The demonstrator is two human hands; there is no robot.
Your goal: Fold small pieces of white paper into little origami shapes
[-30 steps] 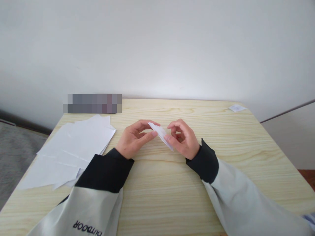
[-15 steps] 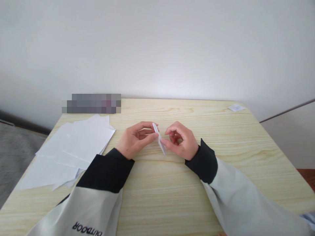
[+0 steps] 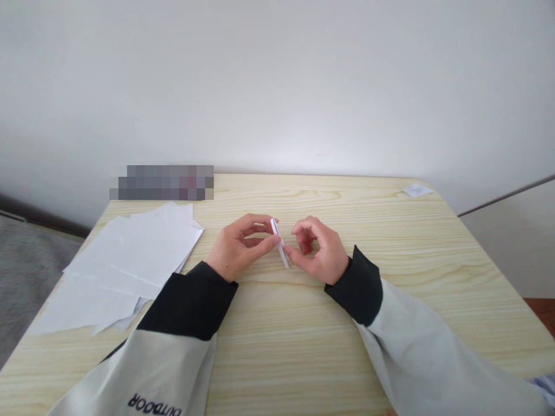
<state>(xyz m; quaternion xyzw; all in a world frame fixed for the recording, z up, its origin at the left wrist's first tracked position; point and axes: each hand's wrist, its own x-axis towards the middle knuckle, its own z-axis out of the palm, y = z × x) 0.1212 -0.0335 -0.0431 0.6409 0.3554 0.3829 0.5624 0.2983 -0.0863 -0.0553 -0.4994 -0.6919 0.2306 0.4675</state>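
Note:
A small folded piece of white paper (image 3: 284, 258) is held up above the middle of the table, tilted and seen nearly edge-on. My left hand (image 3: 243, 245) grips it between thumb and fingers from the left. On the other side, my right hand (image 3: 318, 248) has its thumb tip against the paper's right face, with the index finger curled and apart from it. The remaining right fingers are bent in toward the palm.
Loose sheets of white paper (image 3: 130, 248) lie overlapping at the left of the wooden table (image 3: 295, 346). A blurred-out dark object (image 3: 160, 184) sits at the back left. Near the back right corner lies a small folded white paper (image 3: 417, 190). A pale wall (image 3: 277, 86) rises behind.
The folded paper has turned a little, so that its edge shows more narrowly. Both hands have stayed almost in place, with the right thumb still touching the paper.

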